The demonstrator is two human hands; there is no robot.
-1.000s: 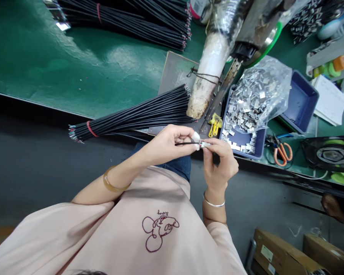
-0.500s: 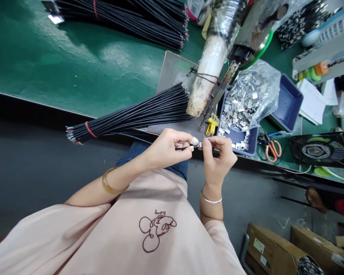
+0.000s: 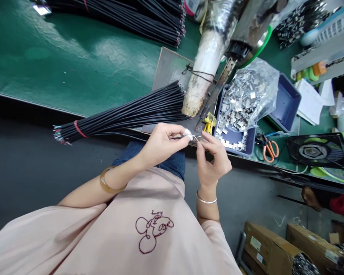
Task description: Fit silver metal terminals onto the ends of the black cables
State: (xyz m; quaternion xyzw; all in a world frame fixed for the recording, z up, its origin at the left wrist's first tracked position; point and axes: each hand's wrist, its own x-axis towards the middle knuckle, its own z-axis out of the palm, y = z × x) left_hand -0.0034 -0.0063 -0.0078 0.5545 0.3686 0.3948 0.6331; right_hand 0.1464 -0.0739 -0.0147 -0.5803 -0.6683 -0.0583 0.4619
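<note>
My left hand point(image 3: 167, 143) pinches the end of a black cable point(image 3: 176, 138), and white coverings show on its fingertips. Thin bare wire ends point(image 3: 197, 138) stick out past the pinch toward my right hand point(image 3: 212, 154). The thumb and index finger of that hand are apart, close around the wire tips; whether they touch them is too small to make out. A bundle of black cables point(image 3: 132, 105), tied with a red band point(image 3: 80, 129), lies just beyond my left hand. Small metal terminals point(image 3: 237, 114) fill a blue tray point(image 3: 250, 147) to the right of my right hand.
A plastic-wrapped post point(image 3: 202, 76) and a metal bar point(image 3: 218, 89) angle down over a grey board point(image 3: 167, 65). Nearby are a yellow-handled tool point(image 3: 208, 125), orange-handled pliers point(image 3: 271, 151) and a black fan point(image 3: 317, 151). More cables point(image 3: 137, 19) lie at the back. Cardboard boxes point(image 3: 263, 244) stand below right.
My right thumb and index finger have parted from their pinch at the cable end, and thin wire ends now show between the hands. Both hands have shifted slightly left and up in view.
</note>
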